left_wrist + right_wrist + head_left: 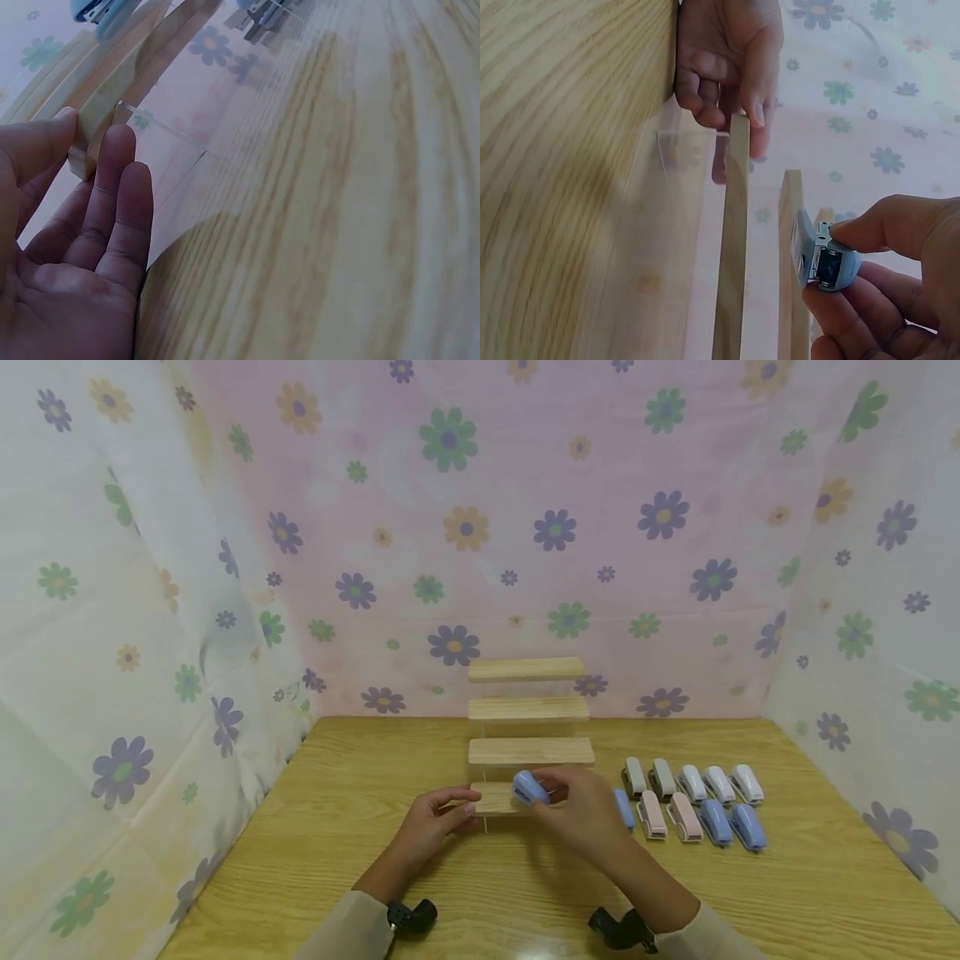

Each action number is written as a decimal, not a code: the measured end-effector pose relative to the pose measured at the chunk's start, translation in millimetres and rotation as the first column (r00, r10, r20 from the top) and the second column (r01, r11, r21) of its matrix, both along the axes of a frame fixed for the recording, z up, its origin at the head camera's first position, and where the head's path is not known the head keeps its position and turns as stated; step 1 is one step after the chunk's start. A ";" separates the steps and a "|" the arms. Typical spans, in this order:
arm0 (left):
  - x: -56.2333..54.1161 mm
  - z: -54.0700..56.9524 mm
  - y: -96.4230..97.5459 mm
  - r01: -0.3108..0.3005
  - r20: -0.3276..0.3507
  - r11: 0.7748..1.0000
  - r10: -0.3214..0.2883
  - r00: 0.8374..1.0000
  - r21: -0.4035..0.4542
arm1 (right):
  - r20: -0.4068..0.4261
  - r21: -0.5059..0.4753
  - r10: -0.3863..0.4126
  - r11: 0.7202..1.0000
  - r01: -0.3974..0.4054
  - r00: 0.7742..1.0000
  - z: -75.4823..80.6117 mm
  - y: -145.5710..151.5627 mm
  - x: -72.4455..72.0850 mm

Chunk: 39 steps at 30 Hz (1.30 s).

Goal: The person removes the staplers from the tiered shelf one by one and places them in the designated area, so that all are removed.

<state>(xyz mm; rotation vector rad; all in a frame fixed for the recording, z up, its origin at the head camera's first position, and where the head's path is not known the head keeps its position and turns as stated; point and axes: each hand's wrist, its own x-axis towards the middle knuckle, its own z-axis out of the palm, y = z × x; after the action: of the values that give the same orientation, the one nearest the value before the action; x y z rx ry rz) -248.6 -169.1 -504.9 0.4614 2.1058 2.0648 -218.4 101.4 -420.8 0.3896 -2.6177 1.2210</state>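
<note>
In the head view my right hand pinches a small blue stapler between thumb and fingers, over the lowest board of a stepped display rack. The right wrist view shows the held stapler with its metal and black parts turned towards the camera. My left hand grips the left end of that lowest wooden board. Up close in the left wrist view, the thumb lies on the board and fingers reach beneath it. Clear side panels support the boards.
Three higher boards step back behind, the top board nearest the flowered cloth backdrop. To the right on the wooden table stand two rows of small staplers: white staplers and grey ones behind, pink staplers and blue staplers in front.
</note>
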 end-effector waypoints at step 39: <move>-3.2 -4.1 -1.3 0.011 0.002 1.000 -0.011 1.000 0.016 | -0.094 0.208 -0.275 0.934 0.289 0.957 -2.4 166.5 5.4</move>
<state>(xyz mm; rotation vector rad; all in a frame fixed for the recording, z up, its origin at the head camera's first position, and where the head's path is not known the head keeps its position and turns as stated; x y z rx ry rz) -251.8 -170.4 -509.0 0.4719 2.0828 2.0767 -213.0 267.8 -423.2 0.0794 -2.6455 0.8176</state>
